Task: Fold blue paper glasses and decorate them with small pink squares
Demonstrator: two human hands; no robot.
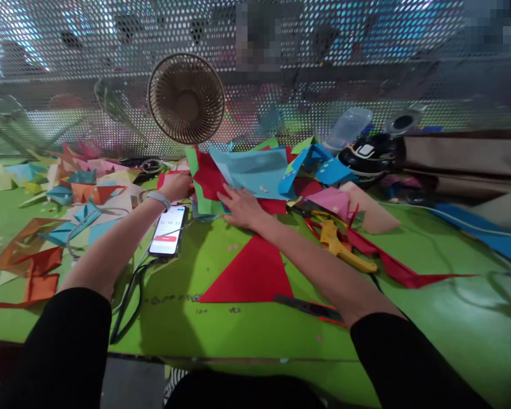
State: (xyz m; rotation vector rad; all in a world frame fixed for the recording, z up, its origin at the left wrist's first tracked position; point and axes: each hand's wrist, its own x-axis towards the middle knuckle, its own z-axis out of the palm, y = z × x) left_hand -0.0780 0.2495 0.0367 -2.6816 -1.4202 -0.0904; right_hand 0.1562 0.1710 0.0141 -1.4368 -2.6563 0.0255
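My right hand [241, 207] lies with its fingers spread on the front of a pile of coloured sheets, touching a red sheet [210, 179] below a light blue sheet [253, 167]. At the left edge of the pile is my left hand [176, 184], beside a green sheet [201, 199] and a red piece. Its fingers are mostly hidden, so its grip does not show. A red triangular sheet [253, 272] lies flat on the green table under my right forearm. Scissors [309, 307] with dark blades and orange-red handles touch the triangle's right corner.
A lit phone [167, 232] and black cable lie left of centre. Cut scraps [96, 193] cover the left side. A round fan [186, 99] stands before the perforated metal screen. On the right are a yellow-handled glue gun [336, 244], a red strip and a black rounded object [372, 156].
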